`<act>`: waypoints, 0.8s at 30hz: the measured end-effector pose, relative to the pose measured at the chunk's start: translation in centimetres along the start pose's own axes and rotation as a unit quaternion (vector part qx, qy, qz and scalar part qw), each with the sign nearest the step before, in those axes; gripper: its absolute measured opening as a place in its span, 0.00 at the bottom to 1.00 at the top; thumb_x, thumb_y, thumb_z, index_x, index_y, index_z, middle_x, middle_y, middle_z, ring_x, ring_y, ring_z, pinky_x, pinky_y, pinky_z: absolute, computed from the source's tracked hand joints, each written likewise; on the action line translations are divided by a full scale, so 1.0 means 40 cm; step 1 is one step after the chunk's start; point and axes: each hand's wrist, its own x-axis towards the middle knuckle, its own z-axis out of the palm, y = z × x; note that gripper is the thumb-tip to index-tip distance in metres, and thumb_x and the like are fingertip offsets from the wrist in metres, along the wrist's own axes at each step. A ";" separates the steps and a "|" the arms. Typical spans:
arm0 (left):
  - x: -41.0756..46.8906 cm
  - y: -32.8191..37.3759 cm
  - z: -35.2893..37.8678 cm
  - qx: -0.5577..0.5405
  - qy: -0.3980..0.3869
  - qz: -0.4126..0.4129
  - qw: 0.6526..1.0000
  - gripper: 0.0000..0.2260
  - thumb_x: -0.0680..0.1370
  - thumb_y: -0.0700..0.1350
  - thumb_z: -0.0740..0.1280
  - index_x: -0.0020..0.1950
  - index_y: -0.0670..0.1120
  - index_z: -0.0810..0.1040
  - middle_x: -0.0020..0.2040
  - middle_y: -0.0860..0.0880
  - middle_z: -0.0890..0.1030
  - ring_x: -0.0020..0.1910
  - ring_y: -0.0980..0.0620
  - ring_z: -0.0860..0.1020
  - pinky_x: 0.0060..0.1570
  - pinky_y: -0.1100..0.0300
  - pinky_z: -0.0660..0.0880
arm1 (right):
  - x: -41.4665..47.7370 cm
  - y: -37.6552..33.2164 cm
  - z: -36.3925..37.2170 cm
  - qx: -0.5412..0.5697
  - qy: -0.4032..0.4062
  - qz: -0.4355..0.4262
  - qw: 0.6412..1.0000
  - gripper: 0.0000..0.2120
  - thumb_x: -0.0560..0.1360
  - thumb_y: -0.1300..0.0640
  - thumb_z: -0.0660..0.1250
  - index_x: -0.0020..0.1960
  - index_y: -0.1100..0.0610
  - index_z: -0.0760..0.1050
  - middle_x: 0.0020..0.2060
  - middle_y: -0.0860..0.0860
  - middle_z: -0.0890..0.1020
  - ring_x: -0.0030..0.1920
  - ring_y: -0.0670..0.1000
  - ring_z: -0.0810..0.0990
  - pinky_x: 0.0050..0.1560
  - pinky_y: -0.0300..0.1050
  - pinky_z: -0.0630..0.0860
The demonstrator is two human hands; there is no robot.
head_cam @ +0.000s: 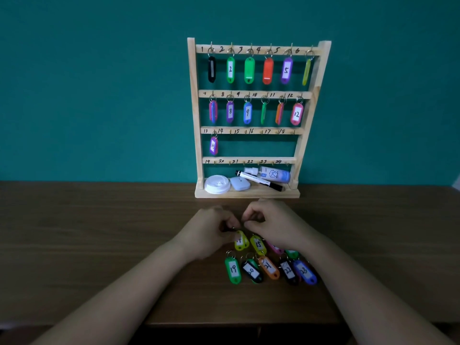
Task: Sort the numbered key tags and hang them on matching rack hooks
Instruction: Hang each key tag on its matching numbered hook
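Observation:
A wooden key rack stands at the back of the table with numbered hooks. Tags hang on hooks 1 to 12, and a purple tag hangs on hook 13. Loose tags lie on the table: green 19, black 20, orange 21, black 22, blue 23, yellow 15. My left hand pinches the ring of a yellow tag. My right hand pinches at the same ring from the other side.
The rack's bottom tray holds a white lid, a small white case, a black marker and a spray bottle. Pink and green tags lie partly hidden under my right wrist. The teal wall is behind.

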 end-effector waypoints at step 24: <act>-0.012 0.021 -0.047 -0.334 0.111 -0.073 0.933 0.07 0.78 0.49 0.77 0.48 0.46 0.86 0.39 0.45 0.87 0.37 0.54 0.81 0.44 0.59 0.77 | -0.004 -0.036 0.027 0.222 0.042 -0.013 0.974 0.03 0.82 0.52 0.72 0.54 0.48 0.84 0.49 0.43 0.88 0.53 0.40 0.85 0.61 0.50 0.81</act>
